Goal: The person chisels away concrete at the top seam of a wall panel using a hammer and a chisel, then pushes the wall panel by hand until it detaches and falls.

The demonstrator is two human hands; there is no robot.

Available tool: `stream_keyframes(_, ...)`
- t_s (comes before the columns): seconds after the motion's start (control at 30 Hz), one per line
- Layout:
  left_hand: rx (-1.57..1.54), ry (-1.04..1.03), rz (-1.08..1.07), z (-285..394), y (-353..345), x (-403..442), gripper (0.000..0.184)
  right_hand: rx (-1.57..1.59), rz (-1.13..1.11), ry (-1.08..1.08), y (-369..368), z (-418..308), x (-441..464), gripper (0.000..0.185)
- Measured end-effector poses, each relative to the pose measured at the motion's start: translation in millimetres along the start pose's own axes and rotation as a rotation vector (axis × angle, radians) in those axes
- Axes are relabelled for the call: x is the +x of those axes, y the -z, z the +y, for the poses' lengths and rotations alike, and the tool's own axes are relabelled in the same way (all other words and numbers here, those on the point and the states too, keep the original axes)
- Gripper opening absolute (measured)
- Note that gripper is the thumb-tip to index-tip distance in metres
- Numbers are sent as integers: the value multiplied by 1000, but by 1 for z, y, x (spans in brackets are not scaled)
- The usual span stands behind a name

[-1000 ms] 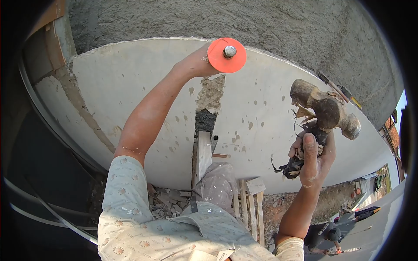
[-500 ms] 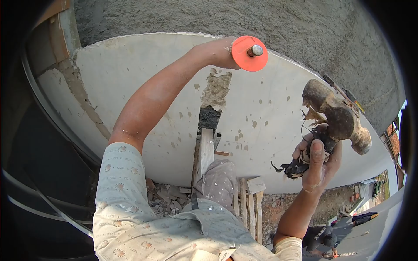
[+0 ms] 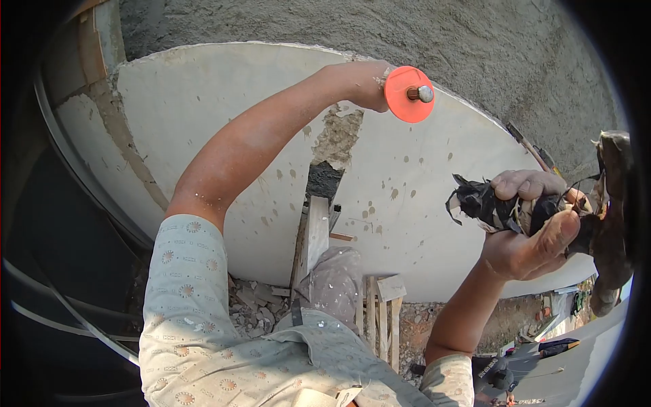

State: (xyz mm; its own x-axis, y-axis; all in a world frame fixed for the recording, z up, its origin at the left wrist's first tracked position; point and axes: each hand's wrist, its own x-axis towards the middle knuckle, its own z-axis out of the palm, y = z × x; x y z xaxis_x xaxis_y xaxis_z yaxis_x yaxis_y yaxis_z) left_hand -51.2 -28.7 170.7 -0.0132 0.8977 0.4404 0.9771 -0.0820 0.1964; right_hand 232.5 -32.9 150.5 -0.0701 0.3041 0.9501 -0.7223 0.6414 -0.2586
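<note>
Your left hand (image 3: 369,87) is folded around the chisel (image 3: 425,93), just behind its orange guard (image 3: 398,106); the guard hides most of the fingers, so I cannot tell how firmly they press. The chisel is in front of the white wall (image 3: 230,102), near its upper edge, with the metal head turned toward you; where its tip is, I cannot see. Your right hand (image 3: 532,251) is closed around the hammer (image 3: 614,230), well apart at the right side, with the hammer's head at the dark border of the view.

In my judgement, the hammer's grip is the first weak point. Its black wrapping (image 3: 500,209) is torn, with loose ends, so the tool could turn or slip if this material slides under your fingers. The chisel's head is small, and a blow away from its centre could glance onto the guard or, past its rim, your wrist. Both hands are bare, therefore sharp chips could cut them. Loose pieces from the groove (image 3: 337,139) could also fall on your leg (image 3: 339,275) below.
</note>
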Motion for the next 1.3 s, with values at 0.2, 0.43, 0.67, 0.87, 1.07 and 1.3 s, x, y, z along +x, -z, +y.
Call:
stream_keyframes(0.2,28,6,-32,-9,-1,14,22,-557,-281,-586,-1,9,-5,32)
stream_keyframes(0.43,33,22,-65,-5,2,7,24,-135,-136,30,18,-28,48,38)
stream_keyframes(0.67,-21,-22,34,-7,10,1,26,-582,-219,-625,-2,21,0,32)
stream_keyframes(0.87,9,22,18,-13,8,1,28,-383,53,-181,-9,-28,37,35)
stream_keyframes(1.07,15,5,-3,-19,-3,10,24,-365,-33,-158,-17,0,44,26)
stream_keyframes(1.3,9,47,-17,-13,3,0,23,-602,-161,-433,-11,-10,25,34)
